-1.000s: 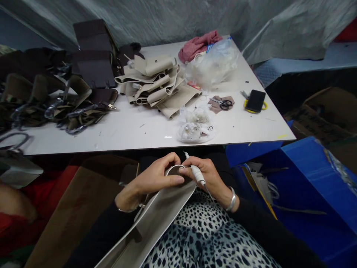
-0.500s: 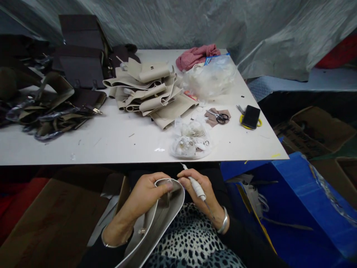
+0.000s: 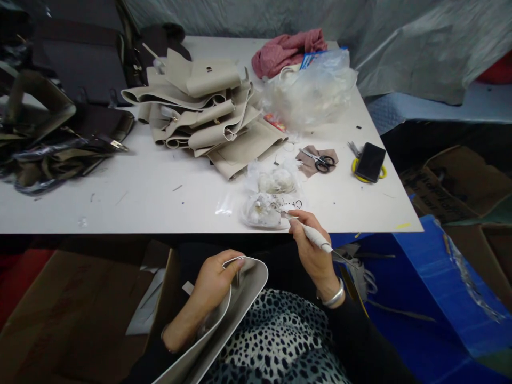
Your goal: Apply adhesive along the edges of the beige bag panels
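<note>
My left hand [image 3: 218, 280] pinches the upper edge of a beige leather-like bag piece [image 3: 244, 298], which curves open over my lap. My right hand [image 3: 314, 245] is closed around a slim tool with a white-wrapped handle [image 3: 318, 238] and a thin metal tip. That tip is at the right side of a clear plastic bag [image 3: 250, 216] at the table's front edge. Inside the bag are whitish clumps, the nearer one with dark specks; whether the tip touches them I cannot tell.
On the white table [image 3: 192, 213] lie stacked beige bag pieces [image 3: 212, 112], dark bags [image 3: 80, 58], scissors [image 3: 322, 161] on a brown scrap, a black phone [image 3: 370, 161] over yellow-handled scissors, clear plastic [image 3: 312, 96] and a pink cloth [image 3: 286, 50]. A blue bin [image 3: 440, 298] stands at right.
My right hand has moved away from the bag piece, up and to the right, bringing the tool's tip to the plastic bag. My left hand keeps its pinch. The view has shifted slightly.
</note>
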The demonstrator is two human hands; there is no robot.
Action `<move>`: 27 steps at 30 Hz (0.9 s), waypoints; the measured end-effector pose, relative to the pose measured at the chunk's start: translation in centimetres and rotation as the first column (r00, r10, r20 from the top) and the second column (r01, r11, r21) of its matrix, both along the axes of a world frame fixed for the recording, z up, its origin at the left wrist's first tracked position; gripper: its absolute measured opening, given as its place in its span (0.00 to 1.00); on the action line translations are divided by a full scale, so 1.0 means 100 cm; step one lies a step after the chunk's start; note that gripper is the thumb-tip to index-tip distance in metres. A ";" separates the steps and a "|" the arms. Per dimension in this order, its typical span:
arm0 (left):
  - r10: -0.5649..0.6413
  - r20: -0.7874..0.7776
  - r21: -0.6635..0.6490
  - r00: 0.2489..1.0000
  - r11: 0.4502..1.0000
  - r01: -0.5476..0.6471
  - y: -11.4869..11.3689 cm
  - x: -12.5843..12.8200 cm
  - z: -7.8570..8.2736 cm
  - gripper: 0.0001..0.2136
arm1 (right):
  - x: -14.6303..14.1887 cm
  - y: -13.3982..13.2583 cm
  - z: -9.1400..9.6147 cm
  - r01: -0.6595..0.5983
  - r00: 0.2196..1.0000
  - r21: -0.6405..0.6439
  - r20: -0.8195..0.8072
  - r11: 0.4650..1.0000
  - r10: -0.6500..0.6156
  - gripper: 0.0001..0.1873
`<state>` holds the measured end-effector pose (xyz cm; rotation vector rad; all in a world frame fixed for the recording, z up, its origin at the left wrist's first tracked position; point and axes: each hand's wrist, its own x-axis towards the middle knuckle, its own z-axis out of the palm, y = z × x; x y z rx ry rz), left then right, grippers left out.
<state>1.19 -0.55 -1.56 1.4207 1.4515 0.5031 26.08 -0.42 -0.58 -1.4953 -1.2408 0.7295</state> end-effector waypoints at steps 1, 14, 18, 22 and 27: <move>0.027 -0.015 0.021 1.000 0.999 -0.027 0.002 0.002 0.000 0.12 | -0.001 0.002 -0.001 0.009 1.000 -0.003 0.012 1.000 -0.009 0.13; 0.005 0.044 -0.137 0.999 0.991 0.001 0.018 0.026 0.003 0.12 | -0.004 0.015 -0.017 -0.018 0.992 0.087 0.129 0.996 0.007 0.11; -0.007 0.053 -0.181 0.999 0.983 0.017 0.023 0.023 0.004 0.13 | -0.002 0.016 -0.017 -0.042 0.985 0.100 0.170 0.994 0.025 0.11; 0.013 0.042 -0.184 0.999 0.983 -0.005 0.023 0.023 0.003 0.11 | -0.002 0.018 -0.019 -0.086 0.960 0.131 0.277 0.988 0.047 0.12; 0.045 0.042 -0.205 0.998 0.978 -0.036 0.020 0.025 0.002 0.09 | -0.003 0.021 -0.019 -0.109 0.919 0.183 0.394 0.977 0.029 0.12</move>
